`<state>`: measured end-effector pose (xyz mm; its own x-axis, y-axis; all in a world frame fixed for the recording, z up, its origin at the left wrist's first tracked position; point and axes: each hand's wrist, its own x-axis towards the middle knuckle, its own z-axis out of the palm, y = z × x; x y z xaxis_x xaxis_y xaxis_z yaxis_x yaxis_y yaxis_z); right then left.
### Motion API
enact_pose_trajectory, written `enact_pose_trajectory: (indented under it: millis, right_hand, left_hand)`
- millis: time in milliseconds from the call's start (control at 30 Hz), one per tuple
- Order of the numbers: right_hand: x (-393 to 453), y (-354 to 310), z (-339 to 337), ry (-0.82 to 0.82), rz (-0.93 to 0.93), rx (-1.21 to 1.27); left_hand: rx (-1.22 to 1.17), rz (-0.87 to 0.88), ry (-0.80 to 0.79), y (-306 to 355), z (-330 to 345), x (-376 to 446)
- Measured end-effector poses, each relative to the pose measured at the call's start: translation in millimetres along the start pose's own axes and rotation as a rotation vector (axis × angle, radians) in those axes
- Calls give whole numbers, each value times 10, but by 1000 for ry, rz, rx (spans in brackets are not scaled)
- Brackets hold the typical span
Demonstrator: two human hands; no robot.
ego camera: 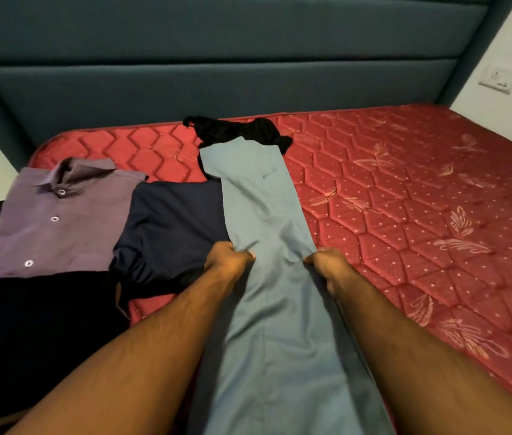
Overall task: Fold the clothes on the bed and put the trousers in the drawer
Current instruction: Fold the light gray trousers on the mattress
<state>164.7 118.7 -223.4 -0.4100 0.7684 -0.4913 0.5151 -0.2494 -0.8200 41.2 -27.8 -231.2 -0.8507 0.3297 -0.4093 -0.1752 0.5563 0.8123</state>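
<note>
Blue trousers [264, 233] — between both hands' grip

Two hands — the left hand [228, 257] and the right hand [330, 265]. One pair of light blue trousers [264, 221]. One purple shirt [57, 221], folded, with three buttons showing. One navy garment [173, 227]. One black garment [239, 128] at the far end — crumpled. One very dark garment [38, 328] at the near left. One red mattress [405, 199]. One wall socket [499, 79].
</note>
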Motion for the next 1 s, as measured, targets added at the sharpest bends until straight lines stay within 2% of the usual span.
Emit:
enact_pose_trajectory:
  millis: [100, 167, 233, 333, 400, 500, 567, 600, 633, 700, 800, 1000]
  right_hand:
    - [-441, -151, -173, -238, -95, 251]
    - [-852, -235, -364, -414, -135, 407]
    - [-1275, -257, -586, -515, -136, 555]
    - [-1880, -121, -833, -511, -34, 660]
    - [-2285, 96, -945, -406, 12, 552]
    - [-2806, 582, -1062, -253, -82, 84]
    - [-3103, 969, -1050, -317, -128, -147]
    - [-3208, 1127, -1012, -336, -138, -145]
    - [-3338, 1283, -974, -320, -146, -66]
    - [-3512, 1462, -903, -266, -137, 244]
    - [-3779, 1539, -867, -336, -114, 583]
    - [-3916, 1460, -947, -470, 54, 765]
  left_hand:
    - [-171, -12, -150, 12, -55, -172]
    - [-344, -110, -372, 41, -178, -446]
    - [-461, -236, -617, 58, -369, -842]
    - [-597, -351, -748, -63, -554, -1431]
    - [-548, -363, -799, -218, -639, -1864]
    - [-179, -326, -778, -504, -745, -2551]
    - [49, -214, -624, -763, -788, -2962]
    - [80, -160, -542, -885, -816, -3102]
    - [100, -127, -485, -1007, -854, -3248]
    - [92, -120, -428, -1164, -921, -3372]
    - [170, -147, -386, -1235, -1068, -3400]
    - [578, -155, -569, -921, -1266, -3461]
